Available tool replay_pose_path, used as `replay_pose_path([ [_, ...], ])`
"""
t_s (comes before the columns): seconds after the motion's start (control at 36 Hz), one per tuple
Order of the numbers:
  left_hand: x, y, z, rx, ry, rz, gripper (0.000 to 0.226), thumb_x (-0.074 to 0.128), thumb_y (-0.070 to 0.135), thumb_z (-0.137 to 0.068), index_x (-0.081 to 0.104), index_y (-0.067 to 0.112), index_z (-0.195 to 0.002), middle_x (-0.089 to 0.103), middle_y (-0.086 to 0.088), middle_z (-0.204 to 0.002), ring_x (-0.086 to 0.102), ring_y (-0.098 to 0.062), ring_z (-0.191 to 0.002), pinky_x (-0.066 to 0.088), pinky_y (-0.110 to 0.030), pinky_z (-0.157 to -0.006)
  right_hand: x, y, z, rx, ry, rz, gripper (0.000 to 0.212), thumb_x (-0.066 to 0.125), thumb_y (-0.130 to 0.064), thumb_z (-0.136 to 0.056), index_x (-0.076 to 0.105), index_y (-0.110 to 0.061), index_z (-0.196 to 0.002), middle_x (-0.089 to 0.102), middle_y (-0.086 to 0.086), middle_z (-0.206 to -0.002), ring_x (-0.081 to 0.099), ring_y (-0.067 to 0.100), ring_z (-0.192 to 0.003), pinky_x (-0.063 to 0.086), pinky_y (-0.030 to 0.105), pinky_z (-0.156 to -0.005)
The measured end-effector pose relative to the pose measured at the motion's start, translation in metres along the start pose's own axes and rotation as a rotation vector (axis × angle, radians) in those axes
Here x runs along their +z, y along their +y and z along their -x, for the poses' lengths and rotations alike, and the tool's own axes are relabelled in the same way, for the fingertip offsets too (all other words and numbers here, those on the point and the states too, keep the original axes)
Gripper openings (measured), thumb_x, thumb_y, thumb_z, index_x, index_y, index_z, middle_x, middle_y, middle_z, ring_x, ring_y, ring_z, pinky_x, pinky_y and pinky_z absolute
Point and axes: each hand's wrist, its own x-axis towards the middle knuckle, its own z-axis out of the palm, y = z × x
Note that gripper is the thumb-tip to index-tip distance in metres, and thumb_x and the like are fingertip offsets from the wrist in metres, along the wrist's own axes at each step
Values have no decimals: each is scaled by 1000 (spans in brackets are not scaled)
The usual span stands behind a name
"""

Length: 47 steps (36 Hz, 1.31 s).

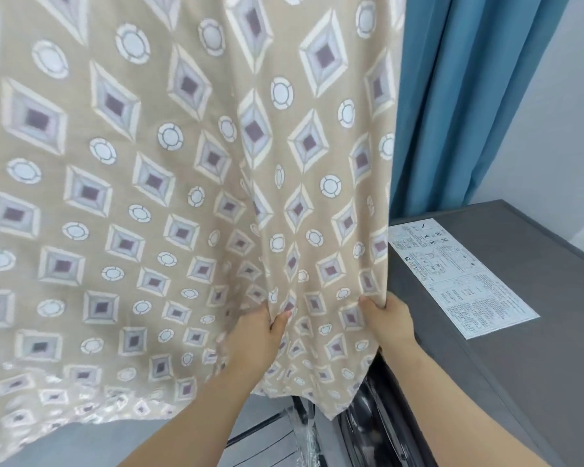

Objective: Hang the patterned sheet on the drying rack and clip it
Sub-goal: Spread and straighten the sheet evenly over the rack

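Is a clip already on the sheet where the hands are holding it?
No: the left hand and right hand pinch the patterned sheet bare, with no clip visible.

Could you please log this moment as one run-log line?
left hand: gripping patterned sheet | right hand: gripping sheet edge | clips: none visible

The hanging patterned sheet (182,183) fills nearly the whole view ahead, a wall of cloth that blocks any reach forward across the left and centre. On the right, the grey appliance (520,348) with a white instruction label (459,278) stands close against the sheet's right edge, leaving no gap there at hand height. Behind it the blue curtain (459,96) closes off the upper right. Open room lies only below the sheet's hem, over the grey floor (81,443) at lower left. A dark, glossy front (368,426) below the appliance's top crowds the lower centre.
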Motion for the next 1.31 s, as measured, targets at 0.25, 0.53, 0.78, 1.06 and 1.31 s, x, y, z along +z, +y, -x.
replay_pose_path([
  [0.25,-3,24,7,34,-134,206,20,55,28,-90,58,21,-108,66,3,-99,61,-15,-92,43,-25,-73,3,-21,10,-180,-127,-414,54,72,0,-74,48,-27,-115,62,-10,-105,63,5,-95,50,24,-82],
  [0.53,-34,33,-13,-9,129,180,42,51,33,-92,29,18,-60,38,1,-53,41,-18,-53,28,-28,-48,0,-23,-8,-263,128,-67,37,53,-15,-92,30,-13,-63,35,0,-60,38,19,-62,29,23,-54],
  [0.78,-20,19,-13,-44,6,50,44,49,40,-92,28,21,-58,37,3,-53,45,-21,-61,27,-27,-48,12,-13,-9,-142,143,-29,31,53,-13,-91,35,-14,-65,44,-1,-64,46,23,-71,33,23,-55],
  [1.06,-31,-42,5,-80,-188,325,23,67,20,-82,56,29,-100,63,12,-91,61,-11,-82,48,-30,-82,47,-8,37,-237,314,-175,24,67,-11,-77,42,-12,-76,42,5,-82,42,23,-76,39,31,-71],
  [1.31,-43,-127,31,-349,-109,285,15,58,16,-88,51,30,-87,60,6,-93,60,-17,-77,41,-23,-72,116,20,75,-117,-311,13,21,65,-12,-83,46,-21,-80,51,0,-84,47,15,-73,37,8,-59],
])
